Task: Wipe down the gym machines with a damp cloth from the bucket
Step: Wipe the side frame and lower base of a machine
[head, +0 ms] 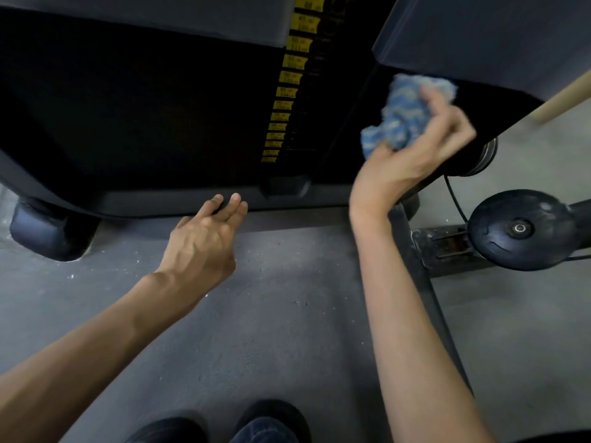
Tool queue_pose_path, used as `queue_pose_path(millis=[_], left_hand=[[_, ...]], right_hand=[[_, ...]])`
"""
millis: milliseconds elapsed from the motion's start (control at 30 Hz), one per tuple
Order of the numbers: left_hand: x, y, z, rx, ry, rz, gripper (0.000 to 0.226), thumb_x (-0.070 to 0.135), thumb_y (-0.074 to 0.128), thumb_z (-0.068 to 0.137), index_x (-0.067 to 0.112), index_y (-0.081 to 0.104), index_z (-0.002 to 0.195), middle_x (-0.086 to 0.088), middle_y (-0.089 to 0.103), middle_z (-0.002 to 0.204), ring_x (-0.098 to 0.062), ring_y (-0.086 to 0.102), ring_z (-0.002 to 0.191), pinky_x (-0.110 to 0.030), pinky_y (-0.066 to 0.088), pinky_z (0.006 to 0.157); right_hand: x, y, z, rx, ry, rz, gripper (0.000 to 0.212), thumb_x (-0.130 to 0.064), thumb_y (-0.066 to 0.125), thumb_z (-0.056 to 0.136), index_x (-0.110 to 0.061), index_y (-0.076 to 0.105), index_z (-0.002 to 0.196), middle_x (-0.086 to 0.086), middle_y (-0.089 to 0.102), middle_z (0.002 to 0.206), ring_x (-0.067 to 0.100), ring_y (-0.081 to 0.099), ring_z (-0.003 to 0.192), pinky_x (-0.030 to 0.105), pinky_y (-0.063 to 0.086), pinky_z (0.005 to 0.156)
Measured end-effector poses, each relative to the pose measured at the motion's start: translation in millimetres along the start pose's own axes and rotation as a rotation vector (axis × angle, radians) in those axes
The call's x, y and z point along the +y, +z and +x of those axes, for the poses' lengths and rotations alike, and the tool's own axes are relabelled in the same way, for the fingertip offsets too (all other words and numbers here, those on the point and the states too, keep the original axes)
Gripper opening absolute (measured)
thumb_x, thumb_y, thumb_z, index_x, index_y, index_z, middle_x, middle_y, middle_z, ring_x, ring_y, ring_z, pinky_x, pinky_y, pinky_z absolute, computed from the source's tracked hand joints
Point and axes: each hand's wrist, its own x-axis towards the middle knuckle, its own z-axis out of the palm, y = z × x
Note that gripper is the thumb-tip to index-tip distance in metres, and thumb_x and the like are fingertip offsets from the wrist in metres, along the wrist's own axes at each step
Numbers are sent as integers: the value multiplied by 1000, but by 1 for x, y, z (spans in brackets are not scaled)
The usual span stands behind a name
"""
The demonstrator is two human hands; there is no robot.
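The weight-stack machine (144,107) fills the upper frame. Its top is cut off and its black panels are too dark to show detail. The grey floor (271,314) occupies the lower frame. A black round disc (518,230) stands at the right, partly cut off by the frame edge. The right hand (415,155) is raised against the machine's dark right-side panel, fingers curled round a crumpled blue cloth (406,110). The cloth lies just under a grey shroud edge and is motion-blurred. The left hand (204,241) is low, fingers extended and relaxed, holding nothing. Its tips reach the base rail (160,203); contact cannot be confirmed. The yellow weight labels (287,78) form a vertical column; their print is unreadable.
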Motion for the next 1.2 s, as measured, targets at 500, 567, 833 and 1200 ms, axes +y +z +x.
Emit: queue_pose_path(millis=[500, 567, 833, 1200], left_hand=[[0, 2, 0, 17, 14, 33, 77, 9, 45, 92, 26, 0, 152, 14, -6, 159, -8, -4, 146, -27, 25, 111], [1, 1, -1, 8, 10, 28, 78, 9, 45, 92, 27, -1, 152, 15, -7, 159, -8, -5, 146, -27, 23, 112], [1, 3, -2, 7, 6, 56, 78, 10, 43, 92, 25, -4, 152, 13, -9, 159, -10, -6, 146, -28, 22, 113], [1, 1, -3, -6, 7, 35, 78, 9, 44, 92, 25, -4, 152, 13, -9, 159, -10, -7, 146, -29, 22, 113]], right_hand=[[93, -25, 31, -114, 149, -192, 64, -2, 44, 90, -23, 33, 150, -4, 31, 150, 29, 41, 135, 32, 38, 103], [97, -36, 1, -272, 319, -210, 72, 0, 43, 87, -28, 23, 151, -6, 24, 154, 30, 39, 135, 28, 36, 98], [95, -4, 45, 116, 274, -56, 55, 3, 45, 84, 4, 45, 139, 23, 41, 144, 31, 40, 136, 15, 24, 111], [70, 3, 23, 7, 649, 166, 50, -42, 43, 93, -9, 45, 131, 12, 39, 138, 25, 44, 121, 13, 35, 95]])
